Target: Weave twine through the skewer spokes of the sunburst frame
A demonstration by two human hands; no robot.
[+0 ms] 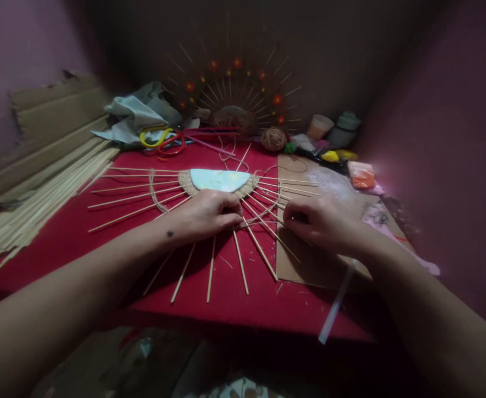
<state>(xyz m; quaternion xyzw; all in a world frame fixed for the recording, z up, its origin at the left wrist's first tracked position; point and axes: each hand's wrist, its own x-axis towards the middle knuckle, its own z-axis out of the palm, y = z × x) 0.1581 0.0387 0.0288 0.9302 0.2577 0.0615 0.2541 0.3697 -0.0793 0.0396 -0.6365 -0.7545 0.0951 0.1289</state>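
Head view: on the red table (301,309) lies a flat half-round fan of sticks (240,258), spread beneath both hands. Its sticks are all laid out, and the brown band (186,180) at the centre looks fully made. Farther out, an arc of twine (152,189) crosses the sticks at the left end, and another arc crosses those at the right. This outer row seems only partly done: the lower middle stretch is hidden by the left hand and forearm, so I cannot tell whether the arcs join. Beyond the row, the stick ends are bare.

The left hand (220,213) rests over the lower edge of the centre, thumb and forefinger pinched on the twine. The right hand (321,221), above a cardboard sheet (301,268), has its fingers curled in, apparently gripping the strand that runs across from the left fingertips.

As for materials, the largest pile is a bundle (39,207) of pale, straight, slim sticks at the left. A similar sunburst with red flowers (237,63) stands at the back. The cardboard is smooth and brown; the centre pairs a coarse, ridged band with a flat, pale blue half-disc (220,179). Smaller still are the scissors (172,145) with yellow and red handles and a round ball of twine (273,139) — rough and fibrous, like the thin strand between the hands.
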